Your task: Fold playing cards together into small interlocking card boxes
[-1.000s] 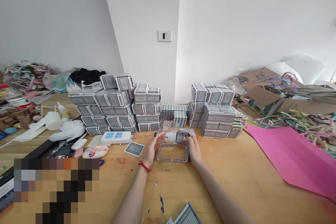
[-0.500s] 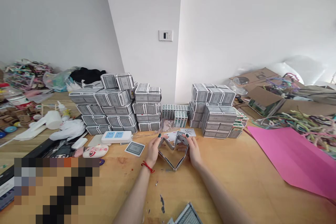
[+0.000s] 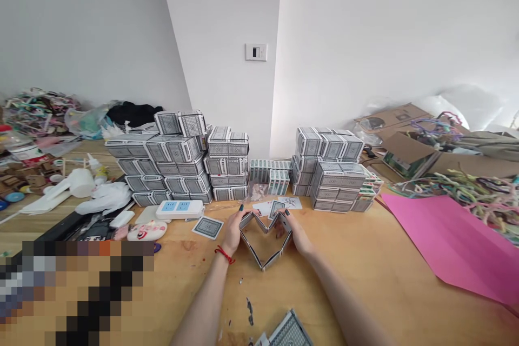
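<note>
A heart-shaped frame of folded playing cards (image 3: 252, 249) is held between my two hands above the wooden table, its point toward me. My left hand (image 3: 232, 231), with a red string bracelet at the wrist, grips the frame's left lobe, thumb on top. On the other side my right hand (image 3: 297, 233) grips the right lobe, some fingers showing through the opening. Just beyond the frame lie loose playing cards (image 3: 289, 203). A single card (image 3: 207, 227) lies face down left of my left hand. Close to me, a card piece (image 3: 291, 331) is cut off by the bottom edge.
Stacked blocks of cards (image 3: 182, 151) stand at the back left, more card blocks (image 3: 339, 175) at the back right. A white power strip (image 3: 179, 209) sits left. Pink paper (image 3: 441, 248) and a cardboard box (image 3: 409, 154) are at right. Blurred squares cover the lower left.
Both hands stay on the heart-shaped frame. It has shifted slightly left and toward me, and its lobes look a little wider. More of the loose cards behind it now shows.
</note>
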Tool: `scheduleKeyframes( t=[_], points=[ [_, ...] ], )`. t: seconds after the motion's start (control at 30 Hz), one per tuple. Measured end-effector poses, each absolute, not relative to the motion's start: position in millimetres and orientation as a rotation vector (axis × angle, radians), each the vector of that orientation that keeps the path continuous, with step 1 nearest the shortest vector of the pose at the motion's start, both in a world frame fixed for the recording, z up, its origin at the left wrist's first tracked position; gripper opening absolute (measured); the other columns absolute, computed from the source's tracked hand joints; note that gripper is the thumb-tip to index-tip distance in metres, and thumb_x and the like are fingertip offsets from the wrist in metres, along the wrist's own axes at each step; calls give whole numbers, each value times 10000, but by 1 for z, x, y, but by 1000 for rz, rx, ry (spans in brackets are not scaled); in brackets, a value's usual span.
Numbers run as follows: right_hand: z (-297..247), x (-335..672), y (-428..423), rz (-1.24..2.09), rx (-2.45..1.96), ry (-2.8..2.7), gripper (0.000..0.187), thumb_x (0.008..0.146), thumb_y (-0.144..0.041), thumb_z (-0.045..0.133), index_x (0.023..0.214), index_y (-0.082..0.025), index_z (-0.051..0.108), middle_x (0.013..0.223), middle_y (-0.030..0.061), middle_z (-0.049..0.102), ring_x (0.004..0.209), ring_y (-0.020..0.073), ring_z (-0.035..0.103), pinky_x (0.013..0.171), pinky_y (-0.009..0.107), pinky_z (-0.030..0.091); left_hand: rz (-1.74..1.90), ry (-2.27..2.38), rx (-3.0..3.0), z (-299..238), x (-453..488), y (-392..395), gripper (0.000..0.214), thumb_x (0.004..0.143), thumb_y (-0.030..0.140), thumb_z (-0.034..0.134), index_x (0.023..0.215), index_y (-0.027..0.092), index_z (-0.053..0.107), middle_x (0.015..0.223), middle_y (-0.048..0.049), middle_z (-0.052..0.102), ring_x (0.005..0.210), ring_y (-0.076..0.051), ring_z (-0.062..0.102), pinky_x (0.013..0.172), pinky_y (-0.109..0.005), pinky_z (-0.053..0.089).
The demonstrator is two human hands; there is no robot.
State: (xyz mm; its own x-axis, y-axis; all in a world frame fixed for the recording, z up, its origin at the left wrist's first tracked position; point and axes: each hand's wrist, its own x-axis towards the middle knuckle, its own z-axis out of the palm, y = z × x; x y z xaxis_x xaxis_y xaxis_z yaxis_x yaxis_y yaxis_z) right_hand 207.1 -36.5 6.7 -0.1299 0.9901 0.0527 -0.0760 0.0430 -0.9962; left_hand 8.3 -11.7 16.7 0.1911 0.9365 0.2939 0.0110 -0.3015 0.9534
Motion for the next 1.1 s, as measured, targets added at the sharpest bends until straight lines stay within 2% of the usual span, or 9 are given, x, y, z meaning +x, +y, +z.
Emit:
scheduleKeyframes(
  t=[0.13,0.3,0.47,0.63,0.8,0.9,1.0,1.1],
  points=[
    [9,206,-37,1100,-1027,-1368,322,782,-483,392,838,-208,550,867,29,570,894,208,492,862,347,349,1273,983,1553,21,12,-14,413,814,336,303,820,152,673,939,-65,670,893,-202,585,891,-323,383],
    [7,206,-36,1097,-1061,-1369,279,761,-376,385,876,-202,570,861,19,587,872,211,502,845,338,357,1282,998,1465,21,17,-13,340,772,311,377,786,145,674,897,-70,675,913,-212,576,888,-317,376],
    [1,206,-35,976,-1149,-1305,271,728,-336,411,854,-204,612,903,20,609,943,225,498,903,349,325,1230,1010,1406,12,18,-7,263,733,261,430,805,168,666,915,-50,668,937,-208,557,883,-303,375],
    [4,204,-35,1015,-1131,-1240,355,731,-431,482,980,-216,614,1056,33,607,1070,233,472,972,366,278,1351,1022,1410,9,17,-7,263,757,265,418,871,173,637,983,-51,635,966,-196,530,906,-294,348],
    [8,204,-35,1042,-1154,-1227,439,709,-549,495,923,-198,646,1036,46,623,1075,255,483,969,394,285,1343,973,1453,13,13,-9,263,781,311,420,875,170,621,1000,-55,621,960,-195,528,896,-295,349],
    [9,204,-35,1079,-1140,-1172,481,710,-575,482,961,-195,638,1035,53,627,1073,248,493,969,397,289,1316,896,1433,15,11,-10,316,809,352,381,907,158,610,996,-63,626,980,-198,532,923,-312,337],
    [9,203,-36,1112,-1103,-1144,528,720,-596,448,1030,-200,609,1025,56,636,1067,240,505,970,403,291,1332,874,1321,13,9,-9,405,824,400,323,969,133,591,951,-81,641,976,-209,547,919,-336,353],
    [6,202,-35,1077,-1128,-1150,525,704,-610,455,984,-202,631,1016,56,641,1060,244,509,966,408,298,1320,933,1269,10,8,-7,435,819,420,311,982,129,591,880,-80,653,933,-213,565,885,-343,381]
  ],
)
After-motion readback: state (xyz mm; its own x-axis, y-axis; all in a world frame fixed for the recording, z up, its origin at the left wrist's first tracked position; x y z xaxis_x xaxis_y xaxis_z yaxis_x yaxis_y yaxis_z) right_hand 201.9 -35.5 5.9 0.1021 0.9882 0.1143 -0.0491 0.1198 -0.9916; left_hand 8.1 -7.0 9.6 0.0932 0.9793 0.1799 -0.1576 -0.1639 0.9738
